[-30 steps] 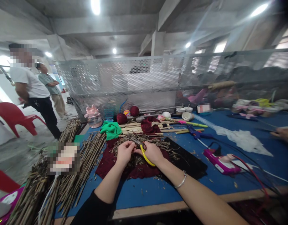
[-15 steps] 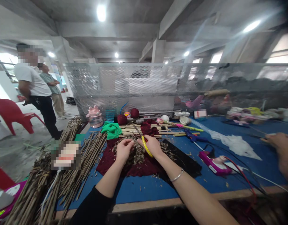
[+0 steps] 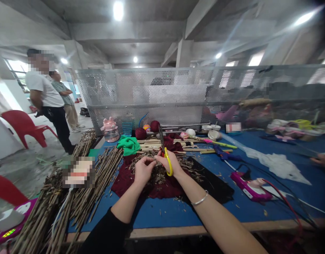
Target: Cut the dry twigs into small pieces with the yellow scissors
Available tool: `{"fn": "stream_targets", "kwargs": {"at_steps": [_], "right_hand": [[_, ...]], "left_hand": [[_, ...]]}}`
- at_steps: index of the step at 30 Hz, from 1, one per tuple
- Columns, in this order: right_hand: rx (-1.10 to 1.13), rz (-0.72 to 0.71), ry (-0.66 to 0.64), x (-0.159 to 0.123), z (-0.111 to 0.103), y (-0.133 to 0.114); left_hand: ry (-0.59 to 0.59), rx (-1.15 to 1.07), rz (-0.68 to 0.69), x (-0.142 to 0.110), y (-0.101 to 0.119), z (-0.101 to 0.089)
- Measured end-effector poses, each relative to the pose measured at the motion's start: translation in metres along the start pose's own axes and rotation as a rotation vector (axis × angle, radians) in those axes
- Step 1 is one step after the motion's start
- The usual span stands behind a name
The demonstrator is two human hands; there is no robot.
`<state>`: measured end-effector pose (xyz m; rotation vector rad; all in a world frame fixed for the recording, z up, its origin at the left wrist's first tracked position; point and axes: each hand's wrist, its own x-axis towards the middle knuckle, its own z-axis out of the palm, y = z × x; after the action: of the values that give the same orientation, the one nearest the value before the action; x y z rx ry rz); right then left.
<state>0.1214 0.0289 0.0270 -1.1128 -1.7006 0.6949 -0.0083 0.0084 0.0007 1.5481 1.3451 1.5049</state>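
Observation:
My right hand (image 3: 171,163) is closed on a pair of scissors (image 3: 168,162) with yellow handles, whose dark blades point up and away. My left hand (image 3: 144,169) is closed in a pinch, its fingertips meeting those of my right hand. What the left fingers pinch is too small to make out. Both hands are over a heap of short dry twig pieces (image 3: 159,176), which lies on a dark red cloth (image 3: 122,183). To the right of the heap is a black cloth (image 3: 215,183).
Long dry sticks (image 3: 99,183) lie in bundles at the left. Behind the hands are a green cloth (image 3: 128,145), bamboo sticks (image 3: 149,145) and yarn balls (image 3: 140,133). A blue glue gun (image 3: 222,152) and a purple power strip (image 3: 248,188) are at the right, with another person's hand (image 3: 324,159) beyond.
The scissors have turned more upright, blades now pointing up. My hands have come together at the fingertips. The view has shifted slightly, and the other person's hand has moved toward the right edge.

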Motion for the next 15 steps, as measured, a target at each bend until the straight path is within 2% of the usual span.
{"fn": "stream_targets", "kwargs": {"at_steps": [5,9,12,15], "right_hand": [[-0.132,-0.036,0.0,-0.0006,-0.0011,0.0029],[-0.203,-0.009,0.011,0.0001,-0.0047,0.0007],[-0.193,0.005,0.009,0.0,-0.0052,0.0027],[-0.192,-0.006,0.03,-0.0007,-0.0065,0.0061]], "left_hand": [[-0.044,0.046,0.078,-0.0036,0.0018,0.0022],[-0.033,0.086,0.083,-0.0046,0.0043,0.0023],[-0.018,0.118,0.085,-0.0044,0.0055,0.0015],[-0.06,0.147,0.104,-0.0046,0.007,0.0001]]}}
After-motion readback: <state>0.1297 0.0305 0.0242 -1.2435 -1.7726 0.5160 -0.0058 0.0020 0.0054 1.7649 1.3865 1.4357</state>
